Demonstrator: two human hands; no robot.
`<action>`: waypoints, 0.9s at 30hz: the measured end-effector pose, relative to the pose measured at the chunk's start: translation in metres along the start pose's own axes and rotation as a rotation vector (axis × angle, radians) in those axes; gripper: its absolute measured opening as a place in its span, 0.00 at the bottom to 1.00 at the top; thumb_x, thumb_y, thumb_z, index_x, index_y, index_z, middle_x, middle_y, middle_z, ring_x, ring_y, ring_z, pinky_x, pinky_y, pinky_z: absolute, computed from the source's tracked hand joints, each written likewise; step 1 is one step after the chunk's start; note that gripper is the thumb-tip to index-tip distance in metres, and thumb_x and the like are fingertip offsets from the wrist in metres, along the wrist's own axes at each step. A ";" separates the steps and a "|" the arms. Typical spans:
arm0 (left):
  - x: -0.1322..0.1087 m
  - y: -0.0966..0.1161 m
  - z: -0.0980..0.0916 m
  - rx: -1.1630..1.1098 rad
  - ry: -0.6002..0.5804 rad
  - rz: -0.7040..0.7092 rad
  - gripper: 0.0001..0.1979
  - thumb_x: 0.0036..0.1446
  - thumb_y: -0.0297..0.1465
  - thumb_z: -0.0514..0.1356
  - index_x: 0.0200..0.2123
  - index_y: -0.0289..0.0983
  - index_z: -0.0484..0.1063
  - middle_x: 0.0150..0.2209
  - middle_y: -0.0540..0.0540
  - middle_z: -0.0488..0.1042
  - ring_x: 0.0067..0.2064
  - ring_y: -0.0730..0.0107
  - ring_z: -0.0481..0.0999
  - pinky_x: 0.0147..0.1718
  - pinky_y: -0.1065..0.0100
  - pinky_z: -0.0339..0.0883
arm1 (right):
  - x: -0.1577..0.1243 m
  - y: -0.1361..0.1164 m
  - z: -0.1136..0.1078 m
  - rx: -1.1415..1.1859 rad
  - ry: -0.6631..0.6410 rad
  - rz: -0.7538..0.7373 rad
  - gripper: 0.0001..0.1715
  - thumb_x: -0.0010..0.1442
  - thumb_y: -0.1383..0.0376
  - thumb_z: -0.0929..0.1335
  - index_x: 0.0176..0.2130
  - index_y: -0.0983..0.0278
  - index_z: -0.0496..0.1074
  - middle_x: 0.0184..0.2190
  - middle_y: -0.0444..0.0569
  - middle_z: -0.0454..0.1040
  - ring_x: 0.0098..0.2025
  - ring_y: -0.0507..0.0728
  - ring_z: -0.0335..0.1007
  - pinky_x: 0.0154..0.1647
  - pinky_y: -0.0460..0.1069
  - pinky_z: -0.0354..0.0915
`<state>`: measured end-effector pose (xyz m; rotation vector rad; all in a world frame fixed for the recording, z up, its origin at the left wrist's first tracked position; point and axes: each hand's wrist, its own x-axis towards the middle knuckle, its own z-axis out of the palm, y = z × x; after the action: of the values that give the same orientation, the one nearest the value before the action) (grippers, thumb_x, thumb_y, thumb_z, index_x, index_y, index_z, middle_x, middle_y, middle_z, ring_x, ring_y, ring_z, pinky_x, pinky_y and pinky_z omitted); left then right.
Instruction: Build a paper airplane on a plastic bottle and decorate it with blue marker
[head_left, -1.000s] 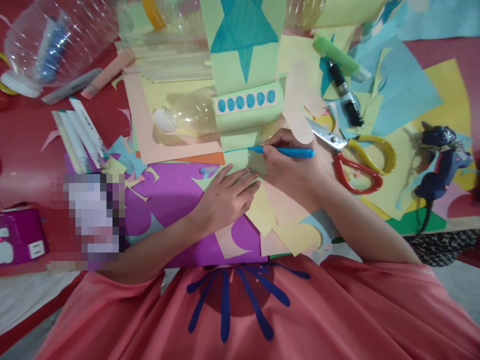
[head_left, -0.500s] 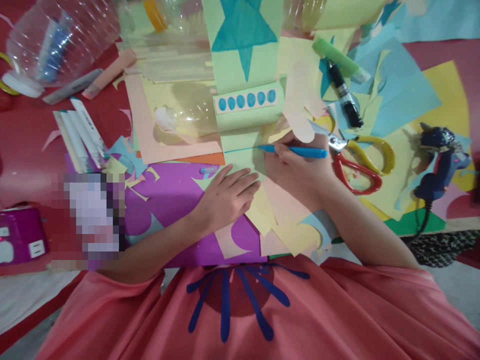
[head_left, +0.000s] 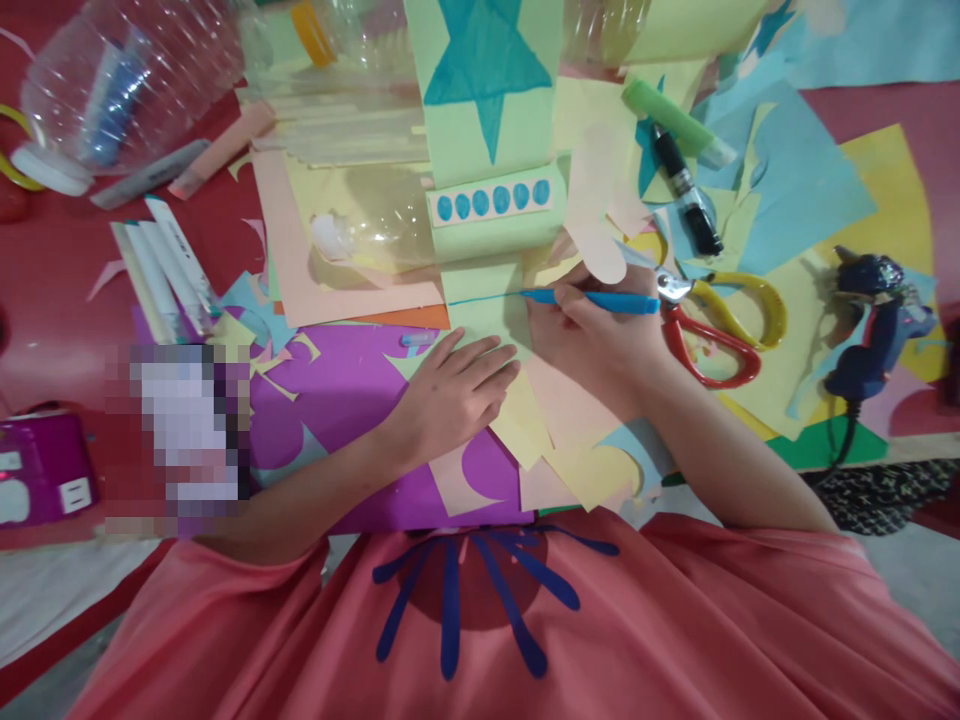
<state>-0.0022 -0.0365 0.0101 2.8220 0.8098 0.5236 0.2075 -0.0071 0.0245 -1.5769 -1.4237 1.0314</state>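
My right hand point(head_left: 600, 335) is closed around a blue marker point(head_left: 619, 301), its tip touching the right end of a thin blue line on a light green paper strip point(head_left: 480, 278). Flat on the strip's lower part lies my left hand point(head_left: 457, 400), fingers stretched out. Farther up the strip is a large teal star point(head_left: 491, 60). Between star and line, a pale label with a row of blue dots point(head_left: 493, 200) sits on a rolled green part. A small blue pen cap point(head_left: 418, 340) rests on purple paper point(head_left: 352, 390) left of my left hand.
Scissors with red and yellow handles point(head_left: 724, 320) lie right of my right hand, near a black marker point(head_left: 686, 190) and a dark blue corded tool point(head_left: 870, 330). On the left are several white markers point(head_left: 165, 265), a clear plastic bottle point(head_left: 382, 225) and a larger bottle point(head_left: 150, 80). Paper scraps surround both hands.
The marker in my right hand has shifted very slightly right, and the blue line reaches a little farther right. My left hand stays in place.
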 end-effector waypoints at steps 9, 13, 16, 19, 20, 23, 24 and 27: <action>0.000 0.001 0.000 0.009 -0.025 -0.004 0.12 0.64 0.25 0.52 0.46 0.33 0.72 0.50 0.42 0.77 0.53 0.61 0.75 0.55 0.53 0.67 | -0.012 0.008 0.001 0.111 0.098 -0.103 0.04 0.57 0.68 0.66 0.30 0.59 0.69 0.19 0.41 0.65 0.20 0.50 0.62 0.23 0.49 0.60; 0.000 0.002 0.000 0.014 -0.015 0.009 0.12 0.63 0.25 0.53 0.47 0.31 0.72 0.49 0.40 0.77 0.53 0.62 0.75 0.53 0.59 0.69 | -0.010 0.005 0.006 0.075 0.046 -0.087 0.03 0.54 0.67 0.67 0.28 0.59 0.69 0.21 0.42 0.69 0.23 0.51 0.65 0.24 0.49 0.63; 0.000 0.002 -0.001 0.011 -0.023 0.013 0.12 0.63 0.25 0.53 0.47 0.31 0.71 0.49 0.39 0.77 0.53 0.61 0.75 0.53 0.60 0.69 | -0.008 0.006 0.006 0.056 0.013 -0.087 0.05 0.54 0.69 0.67 0.27 0.60 0.69 0.20 0.43 0.69 0.22 0.51 0.65 0.24 0.49 0.63; 0.001 0.002 -0.002 0.015 -0.025 0.013 0.12 0.63 0.25 0.53 0.47 0.31 0.71 0.49 0.39 0.77 0.53 0.62 0.75 0.52 0.60 0.70 | -0.006 0.009 0.004 0.037 -0.002 -0.091 0.07 0.54 0.70 0.67 0.26 0.60 0.69 0.20 0.42 0.69 0.22 0.50 0.64 0.24 0.49 0.62; 0.001 0.002 -0.002 0.019 -0.024 0.015 0.12 0.63 0.25 0.52 0.47 0.31 0.71 0.49 0.39 0.77 0.53 0.62 0.75 0.52 0.60 0.70 | -0.006 0.010 0.004 0.029 -0.004 -0.096 0.07 0.54 0.70 0.66 0.26 0.60 0.68 0.20 0.42 0.69 0.22 0.50 0.64 0.25 0.49 0.62; 0.001 0.002 -0.001 0.029 -0.010 0.025 0.12 0.63 0.25 0.52 0.47 0.31 0.71 0.49 0.40 0.77 0.53 0.62 0.75 0.52 0.61 0.70 | -0.006 0.010 0.003 0.006 0.002 -0.112 0.08 0.54 0.72 0.66 0.26 0.60 0.68 0.20 0.42 0.68 0.23 0.51 0.65 0.25 0.49 0.62; 0.001 0.002 -0.001 0.030 -0.007 0.025 0.12 0.63 0.25 0.53 0.47 0.31 0.71 0.49 0.40 0.77 0.52 0.62 0.76 0.52 0.60 0.70 | -0.007 0.010 0.003 0.008 0.012 -0.114 0.08 0.54 0.72 0.66 0.26 0.60 0.69 0.20 0.42 0.69 0.23 0.51 0.65 0.26 0.50 0.62; 0.000 0.003 -0.001 0.027 0.007 0.028 0.12 0.62 0.25 0.53 0.47 0.29 0.71 0.48 0.39 0.76 0.52 0.60 0.76 0.51 0.60 0.70 | -0.008 0.008 0.004 0.038 0.067 -0.110 0.09 0.53 0.73 0.65 0.26 0.60 0.69 0.20 0.43 0.70 0.23 0.51 0.66 0.26 0.50 0.64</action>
<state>-0.0009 -0.0388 0.0115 2.8615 0.7856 0.5314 0.2068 -0.0160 0.0166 -1.4762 -1.4206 0.9274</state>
